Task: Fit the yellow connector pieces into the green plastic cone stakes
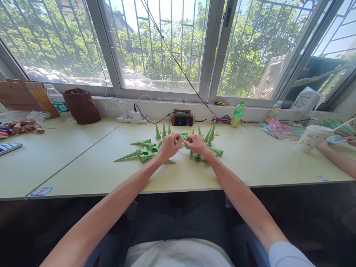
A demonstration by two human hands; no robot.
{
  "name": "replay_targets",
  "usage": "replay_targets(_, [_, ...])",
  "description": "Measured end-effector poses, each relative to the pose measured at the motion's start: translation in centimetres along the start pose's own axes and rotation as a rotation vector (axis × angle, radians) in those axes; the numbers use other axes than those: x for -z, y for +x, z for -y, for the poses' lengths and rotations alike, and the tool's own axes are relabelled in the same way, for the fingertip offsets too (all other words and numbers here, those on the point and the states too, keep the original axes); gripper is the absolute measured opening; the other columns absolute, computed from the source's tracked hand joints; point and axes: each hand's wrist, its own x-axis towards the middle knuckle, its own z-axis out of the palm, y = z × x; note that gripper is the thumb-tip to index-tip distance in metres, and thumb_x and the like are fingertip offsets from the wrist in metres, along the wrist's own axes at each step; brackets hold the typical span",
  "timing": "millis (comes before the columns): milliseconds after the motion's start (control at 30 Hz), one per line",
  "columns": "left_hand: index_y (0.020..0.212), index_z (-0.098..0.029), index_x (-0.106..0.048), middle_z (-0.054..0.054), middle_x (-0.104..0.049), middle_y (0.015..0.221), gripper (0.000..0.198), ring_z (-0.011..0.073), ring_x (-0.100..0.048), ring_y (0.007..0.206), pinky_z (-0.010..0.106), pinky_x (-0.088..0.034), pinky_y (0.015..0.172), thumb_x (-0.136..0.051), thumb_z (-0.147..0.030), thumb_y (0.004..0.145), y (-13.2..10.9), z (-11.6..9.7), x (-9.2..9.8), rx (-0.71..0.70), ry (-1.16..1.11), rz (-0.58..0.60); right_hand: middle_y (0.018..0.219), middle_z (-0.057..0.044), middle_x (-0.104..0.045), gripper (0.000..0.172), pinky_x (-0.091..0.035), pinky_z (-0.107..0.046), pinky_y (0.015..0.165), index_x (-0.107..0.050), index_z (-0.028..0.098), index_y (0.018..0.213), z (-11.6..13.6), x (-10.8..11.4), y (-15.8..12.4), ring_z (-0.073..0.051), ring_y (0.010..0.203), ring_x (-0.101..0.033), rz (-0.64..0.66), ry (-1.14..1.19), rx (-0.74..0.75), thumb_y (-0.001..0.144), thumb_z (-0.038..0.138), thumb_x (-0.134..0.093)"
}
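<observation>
Both hands meet over a pile of green plastic spikes, fingertips nearly touching. My left hand (170, 145) is closed in a pinch, and so is my right hand (196, 144); whatever is between their fingers is too small to make out. Left of them a long green spike (128, 155) lies flat, among several others with round hollow ends. Behind the hands, some green cones (157, 131) stand upright. On the right, another cone (211, 135) stands near small yellow-orange parts, and a green piece (217, 151) lies on its side.
A phone (183, 119) leans at the back of the table (91, 167). Behind are a power strip (133, 117), a brown bag (81, 105) and a green bottle (237, 114). At right, a white cup (314, 138) stands beside another person's arm (338, 157).
</observation>
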Motion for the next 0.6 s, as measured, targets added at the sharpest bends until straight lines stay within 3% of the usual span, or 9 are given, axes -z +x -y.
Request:
replay_targets(167, [0.073, -0.018, -0.063, -0.003, -0.051, 0.052, 0.026, 0.011, -0.042, 0.049, 0.026, -0.035, 0.056, -0.05, -0.035, 0.088, -0.1, 0.0, 0.1, 0.053, 0.013, 0.063, 0.078, -0.007, -0.07, 0.018, -0.042, -0.024, 0.069, -0.068, 0.016, 0.08, -0.3, -0.2, -0.1, -0.017, 0.078, -0.062, 0.048, -0.073, -0.046, 0.083, 0.032, -0.059])
replay_targets(300, [0.062, -0.017, -0.06, -0.002, -0.047, 0.048, 0.035, 0.011, -0.039, 0.049, 0.026, -0.031, 0.053, -0.049, -0.038, 0.088, 0.1, -0.2, 0.5, 0.05, 0.04, 0.123, 0.082, -0.007, -0.07, 0.02, -0.042, -0.024, 0.067, -0.067, 0.017, 0.083, -0.2, -0.3, -0.3, -0.018, 0.079, -0.061, 0.083, -0.113, -0.02, 0.082, 0.035, -0.06])
replay_targets(367, [0.054, -0.017, -0.056, -0.001, -0.045, 0.046, 0.042, 0.0109, -0.039, 0.047, 0.026, -0.03, 0.05, -0.049, -0.042, 0.087, 0.2, -0.4, 1.0, 0.07, 0.035, 0.232, 0.085, -0.007, -0.07, 0.02, -0.041, -0.025, 0.066, -0.068, 0.016, 0.084, -0.2, -0.3, -0.3, -0.018, 0.08, -0.061, 0.096, -0.127, -0.008, 0.083, 0.035, -0.059])
replay_targets(467, [0.06, -0.017, -0.063, -0.001, -0.046, 0.043, 0.042, 0.0105, -0.04, 0.038, 0.025, -0.03, 0.043, -0.053, -0.053, 0.082, 0.4, -0.5, 2.0, 0.217, -0.051, 0.563, 0.086, -0.008, -0.069, 0.02, -0.041, -0.025, 0.066, -0.068, 0.015, 0.086, -0.2, -0.3, -0.3, -0.018, 0.081, -0.061, 0.106, -0.14, -0.003, 0.083, 0.032, -0.059])
replay_targets(600, [0.059, -0.02, -0.062, -0.002, -0.04, 0.035, 0.045, 0.0108, -0.034, 0.028, 0.026, -0.029, 0.036, -0.055, -0.061, 0.078, 0.6, -0.2, 3.3, 0.293, -0.081, 0.767, 0.087, -0.008, -0.07, 0.021, -0.042, -0.025, 0.067, -0.068, 0.015, 0.087, 0.0, -0.3, -0.3, -0.018, 0.081, -0.061, 0.1, -0.127, -0.007, 0.083, 0.034, -0.06])
